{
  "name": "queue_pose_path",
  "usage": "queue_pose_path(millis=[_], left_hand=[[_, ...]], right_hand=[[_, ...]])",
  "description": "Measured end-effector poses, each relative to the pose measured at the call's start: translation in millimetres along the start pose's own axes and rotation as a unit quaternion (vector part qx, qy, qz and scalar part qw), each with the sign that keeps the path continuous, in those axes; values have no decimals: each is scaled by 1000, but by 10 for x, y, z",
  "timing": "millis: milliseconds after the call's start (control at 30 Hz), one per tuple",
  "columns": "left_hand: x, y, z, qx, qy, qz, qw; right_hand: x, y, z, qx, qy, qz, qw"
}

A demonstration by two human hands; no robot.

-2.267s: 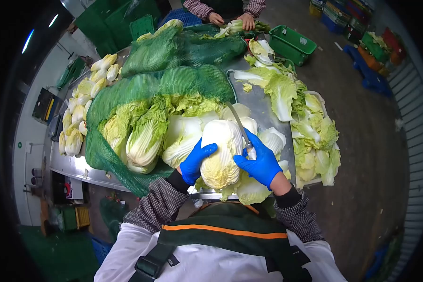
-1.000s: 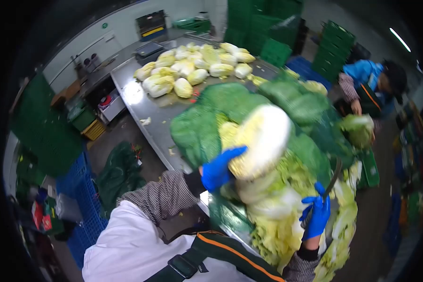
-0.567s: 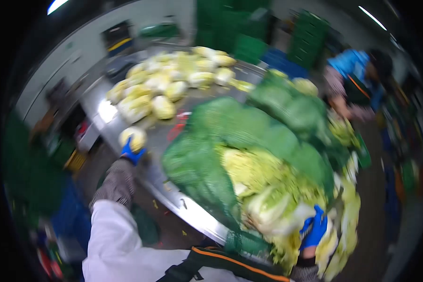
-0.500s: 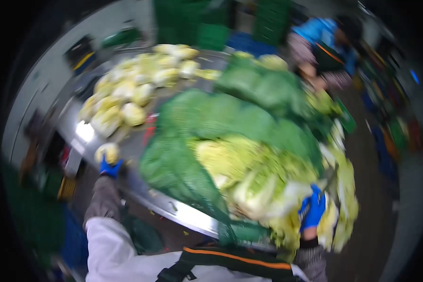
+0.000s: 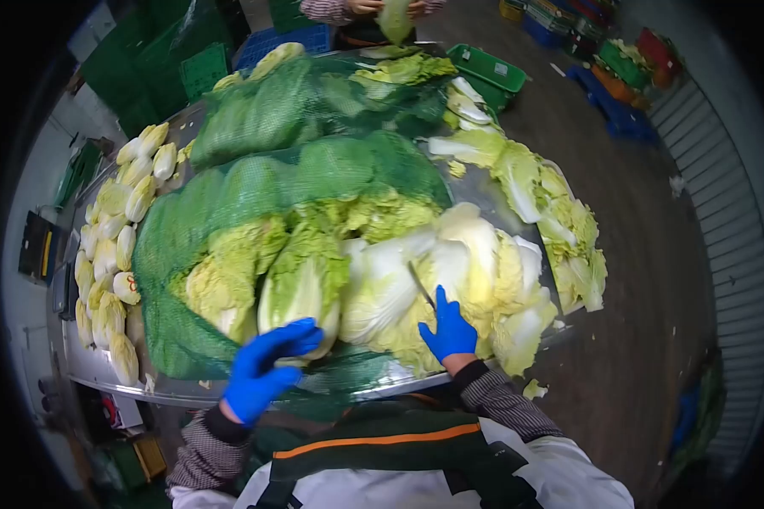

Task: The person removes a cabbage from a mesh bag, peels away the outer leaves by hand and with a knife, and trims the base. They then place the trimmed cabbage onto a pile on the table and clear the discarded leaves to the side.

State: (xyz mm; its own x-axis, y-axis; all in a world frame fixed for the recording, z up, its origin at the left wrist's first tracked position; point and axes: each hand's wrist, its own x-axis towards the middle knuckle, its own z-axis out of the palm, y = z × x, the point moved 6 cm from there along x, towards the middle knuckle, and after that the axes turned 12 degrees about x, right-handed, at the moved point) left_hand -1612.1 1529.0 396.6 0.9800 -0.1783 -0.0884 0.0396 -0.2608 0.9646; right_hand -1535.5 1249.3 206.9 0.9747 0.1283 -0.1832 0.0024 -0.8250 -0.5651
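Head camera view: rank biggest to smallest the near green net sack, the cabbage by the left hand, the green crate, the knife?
1. near green net sack
2. cabbage by the left hand
3. green crate, but farther off, so unsure against the cabbage
4. knife, only its blade showing

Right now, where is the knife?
In the head view, the knife is right of centre, held by the right hand, its blade over the pale cabbages beside the green net sack.

gloves: blue | sleeves: checked | coat: white | apron: dark green, orange stripe
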Motion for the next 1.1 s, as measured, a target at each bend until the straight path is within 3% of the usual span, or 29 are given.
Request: queue_pose_path(millis=[33, 133, 200, 233, 300, 333, 367, 433, 467, 500, 567, 600, 633, 700, 733, 767, 833, 900, 967, 1067, 1100], left_hand=[[152, -33, 287, 48, -26, -12, 998], [287, -230, 564, 168, 58, -53, 983], [226, -322, 541, 212, 181, -49, 959], [168, -329, 508, 233, 243, -48, 941], [97, -179, 478, 396, 326, -21, 858], [31, -241, 438, 392, 392, -9, 832], [-81, -391, 351, 350, 441, -62, 824], [-368, -1082, 146, 77, 531, -114, 836], [-489, -1303, 139, 0, 517, -222, 827], [-540, -1418, 127, -18, 540, -241, 806], [-603, -1651, -15, -69, 514, -222, 826], [-562, -1613, -19, -90, 505, -224, 829], [-465, -1551, -4, -111, 499, -225, 830], [-267, -1210, 154, -102, 507, -258, 816], [-202, -1033, 243, -87, 499, -301, 808], [-151, -1082, 340, -123, 467, -248, 840], [-73, -1199, 774, -123, 410, -249, 869], [125, -1027, 1183, -114, 377, -285, 874], [334, -1078, 1251, -100, 347, -275, 891], [575, -1332, 1206, -162, 313, -244, 903], [595, -1258, 1200, -215, 292, -274, 891]], right_hand=[[57, 89, -83, -14, -15, -3, 1000], [345, 439, -323, -54, -44, -8, 998], [590, 853, -591, -78, -30, 3, 997], [716, 1074, -723, -89, -16, -17, 996], [910, 1394, -1050, -121, 8, -62, 991], [1004, 1612, -1134, -99, 46, -98, 989], [1122, 1749, -1238, -74, 82, -138, 984], [1425, 2206, -1451, 18, 49, -4, 999], [1487, 2262, -1643, 40, 71, -5, 997], [1573, 2327, -1819, 63, 96, -3, 993], [1844, 2607, -1910, 285, 155, -35, 945], [1658, 2106, -2209, 359, 166, -42, 917], [1524, 1751, -2355, 305, 191, -96, 928], [1404, 1422, -2046, 384, 140, -93, 908], [1288, 1181, -1766, 403, 52, -108, 907], [1152, 913, -1481, 416, -33, -124, 900], [806, 410, -889, 508, -223, -29, 832], [540, -2, -574, 466, -330, 106, 814], [610, -87, -254, 404, -233, -29, 884], [722, -194, -115, 364, -229, -45, 902], [750, -270, -135, 352, -223, -59, 907]])
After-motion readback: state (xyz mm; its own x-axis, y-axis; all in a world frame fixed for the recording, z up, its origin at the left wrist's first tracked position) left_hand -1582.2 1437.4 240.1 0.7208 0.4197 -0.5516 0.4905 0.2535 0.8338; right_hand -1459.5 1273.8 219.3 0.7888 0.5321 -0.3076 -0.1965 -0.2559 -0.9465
